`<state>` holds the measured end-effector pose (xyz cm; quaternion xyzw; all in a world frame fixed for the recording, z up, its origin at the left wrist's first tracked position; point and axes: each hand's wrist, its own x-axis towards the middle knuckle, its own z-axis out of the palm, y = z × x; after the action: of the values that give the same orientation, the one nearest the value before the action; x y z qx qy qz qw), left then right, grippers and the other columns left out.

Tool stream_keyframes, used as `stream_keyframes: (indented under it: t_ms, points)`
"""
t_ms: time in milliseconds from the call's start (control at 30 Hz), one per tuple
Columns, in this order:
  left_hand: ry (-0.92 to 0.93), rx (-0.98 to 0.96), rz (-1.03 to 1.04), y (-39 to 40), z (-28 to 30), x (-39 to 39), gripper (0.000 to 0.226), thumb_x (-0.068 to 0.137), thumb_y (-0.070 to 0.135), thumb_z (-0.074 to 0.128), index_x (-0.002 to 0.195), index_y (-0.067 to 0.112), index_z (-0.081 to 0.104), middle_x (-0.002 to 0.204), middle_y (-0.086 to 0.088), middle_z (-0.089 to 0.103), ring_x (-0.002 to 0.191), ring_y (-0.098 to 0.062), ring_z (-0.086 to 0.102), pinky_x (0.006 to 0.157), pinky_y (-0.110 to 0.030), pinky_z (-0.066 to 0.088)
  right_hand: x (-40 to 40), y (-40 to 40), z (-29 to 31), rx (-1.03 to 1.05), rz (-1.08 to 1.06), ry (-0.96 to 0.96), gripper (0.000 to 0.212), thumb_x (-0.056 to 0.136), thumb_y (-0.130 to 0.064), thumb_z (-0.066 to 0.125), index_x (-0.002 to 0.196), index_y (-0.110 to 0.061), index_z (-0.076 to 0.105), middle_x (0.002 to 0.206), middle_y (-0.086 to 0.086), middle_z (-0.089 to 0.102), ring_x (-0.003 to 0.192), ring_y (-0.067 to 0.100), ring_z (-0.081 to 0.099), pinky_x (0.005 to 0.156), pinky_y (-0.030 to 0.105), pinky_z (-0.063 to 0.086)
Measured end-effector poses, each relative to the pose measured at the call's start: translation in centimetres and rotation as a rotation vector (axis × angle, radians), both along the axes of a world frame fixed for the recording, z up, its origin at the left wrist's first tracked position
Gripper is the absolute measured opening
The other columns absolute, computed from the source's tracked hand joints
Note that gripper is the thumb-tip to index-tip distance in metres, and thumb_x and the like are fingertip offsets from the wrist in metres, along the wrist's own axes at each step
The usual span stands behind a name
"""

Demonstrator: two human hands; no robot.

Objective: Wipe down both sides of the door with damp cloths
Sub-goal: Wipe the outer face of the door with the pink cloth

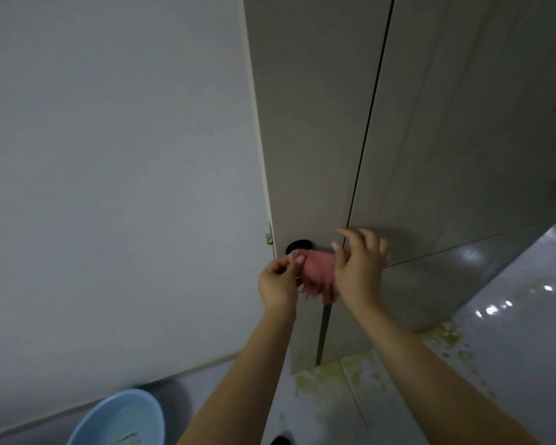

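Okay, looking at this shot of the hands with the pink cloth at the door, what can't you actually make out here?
Head view only:
- Door knob: mostly covered by the pink cloth and the left hand.
- Cloth's dampness: cannot tell.
- Right hand: its palm side and grip on the cloth are hidden behind the hand itself.
- Blue basin: cut off by the bottom edge; contents blurred.
- Door's other side: not visible.

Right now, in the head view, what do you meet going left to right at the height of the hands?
White wall → small metal latch → left hand → pink cloth → right hand → grey door panel.
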<state>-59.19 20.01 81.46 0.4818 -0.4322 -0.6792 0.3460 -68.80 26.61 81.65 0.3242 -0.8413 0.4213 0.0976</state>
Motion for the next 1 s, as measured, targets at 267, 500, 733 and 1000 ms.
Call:
stream_keyframes:
  t_ms: [267, 500, 733, 1000]
  points:
    - [-0.087, -0.196, -0.024, -1.7, -1.4, 1.6, 0.016, 0.088, 0.022, 0.068, 0.094, 0.009, 0.061, 0.091, -0.007, 0.066, 0.083, -0.019, 0.065, 0.072, -0.026, 0.054, 4.0, -2.2, -2.4, 0.290, -0.002, 0.151, 0.049, 0.093, -0.041, 0.031, 0.083, -0.009, 0.067, 0.090, 0.009, 0.068, 0.098, 0.031, 0.058, 0.101, 0.043, 0.033]
    - [-0.088, -0.578, -0.240, -5.2, -1.2, 1.0, 0.056, 0.093, 0.025, 0.060, 0.143, 0.020, 0.035, 0.135, 0.005, 0.044, 0.121, -0.008, 0.045, 0.101, -0.021, 0.037, -0.4, -2.5, -2.8, 0.414, 0.112, 0.497, 0.054, 0.095, -0.033, 0.035, 0.058, -0.012, 0.068, 0.052, 0.001, 0.062, 0.053, 0.022, 0.055, 0.067, 0.033, 0.032]
    - [-0.037, -0.641, -0.394, -7.1, -1.4, 1.4, 0.031, 0.092, 0.023, 0.062, 0.121, 0.031, 0.054, 0.112, 0.007, 0.063, 0.104, -0.008, 0.058, 0.089, -0.019, 0.049, 1.2, -3.0, -4.2, 0.280, -0.111, 0.462, 0.046, 0.096, -0.026, 0.037, 0.068, -0.011, 0.070, 0.058, 0.003, 0.063, 0.058, 0.023, 0.053, 0.072, 0.036, 0.033]
    - [-0.039, -0.678, -0.425, -7.8, -1.3, 1.4, 0.029, 0.092, 0.021, 0.062, 0.120, 0.023, 0.056, 0.107, 0.003, 0.062, 0.102, -0.019, 0.055, 0.092, -0.035, 0.051, -2.4, -1.0, -2.8, 0.311, -0.008, 0.487, 0.056, 0.099, -0.030, 0.026, 0.071, -0.010, 0.071, 0.057, 0.003, 0.063, 0.056, 0.023, 0.054, 0.068, 0.036, 0.037]
